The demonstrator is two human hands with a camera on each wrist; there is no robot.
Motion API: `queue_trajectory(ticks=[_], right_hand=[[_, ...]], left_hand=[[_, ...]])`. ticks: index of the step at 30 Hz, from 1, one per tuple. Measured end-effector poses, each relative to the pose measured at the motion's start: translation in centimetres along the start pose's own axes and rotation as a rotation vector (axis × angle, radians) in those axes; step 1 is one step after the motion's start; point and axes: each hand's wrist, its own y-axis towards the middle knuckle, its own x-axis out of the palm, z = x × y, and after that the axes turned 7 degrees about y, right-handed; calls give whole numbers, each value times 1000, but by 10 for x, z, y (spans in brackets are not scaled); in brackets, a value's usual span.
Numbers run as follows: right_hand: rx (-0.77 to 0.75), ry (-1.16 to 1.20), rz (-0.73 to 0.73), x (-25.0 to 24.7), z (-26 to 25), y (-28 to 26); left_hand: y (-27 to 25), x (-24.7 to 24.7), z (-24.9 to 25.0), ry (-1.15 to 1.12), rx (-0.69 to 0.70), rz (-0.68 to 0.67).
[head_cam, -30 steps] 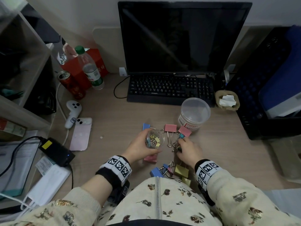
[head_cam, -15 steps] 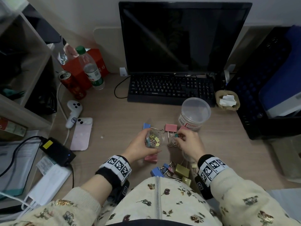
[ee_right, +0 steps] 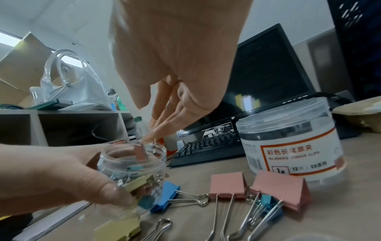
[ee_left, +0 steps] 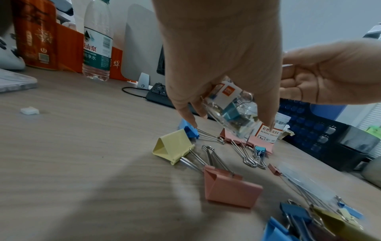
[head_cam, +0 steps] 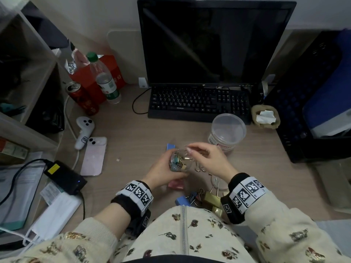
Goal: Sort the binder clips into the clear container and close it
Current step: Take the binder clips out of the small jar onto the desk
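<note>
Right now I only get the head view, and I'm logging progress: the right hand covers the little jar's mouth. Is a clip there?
Observer: Yes. The right wrist view shows a small pink clip upright in the clear jar's mouth, just under the right hand's fingertips.
Operator: Anything hidden under the left hand?
Observer: A large yellow clip lies on the desk below the left hand, which grips the jar.
Operator: Any small ones outside the jar?
Observer: One small teal clip lies beside a large pink clip.
</note>
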Motion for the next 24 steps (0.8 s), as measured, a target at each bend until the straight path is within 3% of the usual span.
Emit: queue_trajectory(ticks=[3, 5, 8, 12, 15, 24], right_hand=[[24, 36, 12, -11, 6, 5], [77, 27, 108, -20, 18, 10], [219, -167, 208, -33, 42, 12], [476, -562, 25, -38, 60, 0], [631, -600, -76, -33, 61, -7], [718, -590, 49, -6, 72, -3]], left_hand=[[4, 2, -2, -13, -10, -14], [6, 1, -2, -19, -13, -17], [8, 0, -3, -13, -18, -16], [9, -2, -2, -15, -25, -20], [10, -1, -3, -14, -33, -22], [12, -2, -6, -9, -58, -39]])
